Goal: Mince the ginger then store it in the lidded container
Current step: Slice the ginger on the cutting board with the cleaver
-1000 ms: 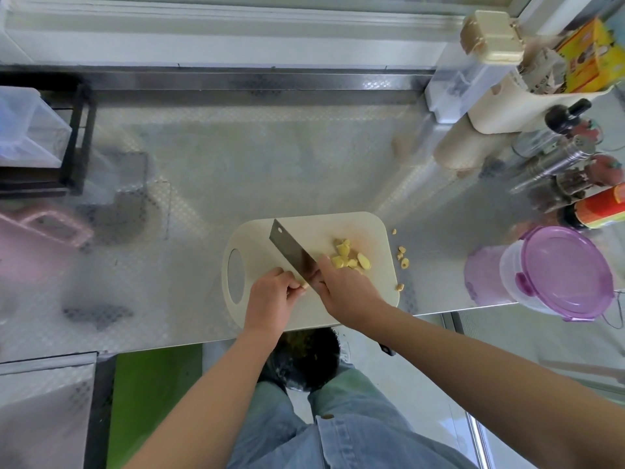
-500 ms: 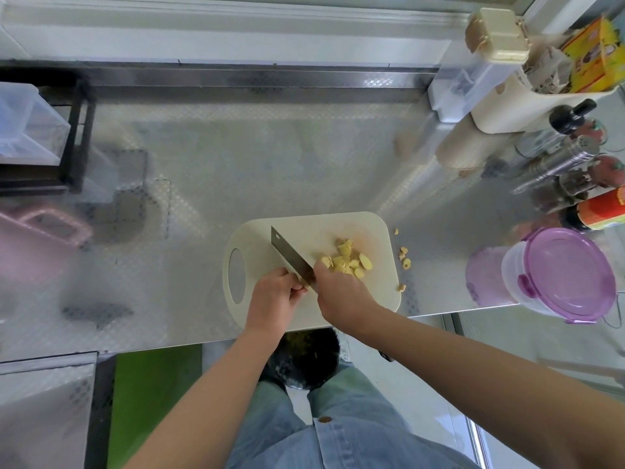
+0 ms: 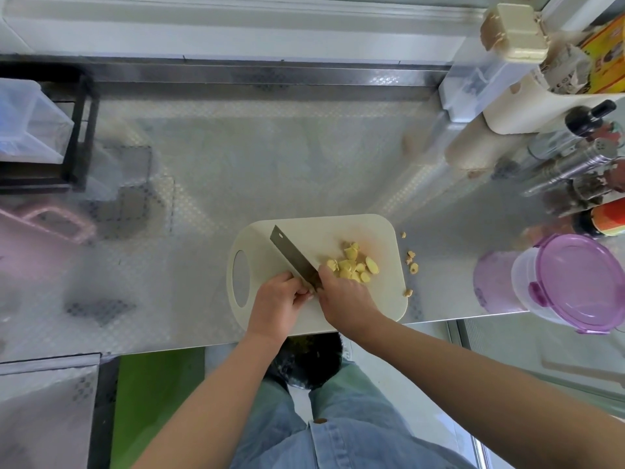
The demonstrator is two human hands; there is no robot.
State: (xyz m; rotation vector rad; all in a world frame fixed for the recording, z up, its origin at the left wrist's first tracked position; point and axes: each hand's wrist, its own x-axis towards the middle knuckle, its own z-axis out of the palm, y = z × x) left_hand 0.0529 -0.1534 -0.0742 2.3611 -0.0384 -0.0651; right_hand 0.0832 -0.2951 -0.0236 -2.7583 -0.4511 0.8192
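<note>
A cream cutting board (image 3: 378, 299) lies at the counter's front edge. On its right half sits a pile of yellow ginger chunks (image 3: 351, 265), and a few bits (image 3: 412, 262) have strayed onto the counter. My right hand (image 3: 345, 299) grips the handle of a cleaver (image 3: 292, 257), whose blade points to the far left across the board. My left hand (image 3: 277, 302) has its fingers curled against the blade's near end and seems to pinch a small ginger piece, mostly hidden. The clear container with a purple lid (image 3: 575, 282), closed, stands at the right edge.
Bottles and shakers (image 3: 575, 164) crowd the right side behind the container, with a cream holder (image 3: 527, 110) and a clear box (image 3: 473, 79) further back. A black rack with a clear bin (image 3: 30, 130) and a pink basket (image 3: 40, 231) stand at the left.
The cleaver blade has tipped more upright and shifted slightly while both hands stay close together on the board. The ginger pile looks the same.
</note>
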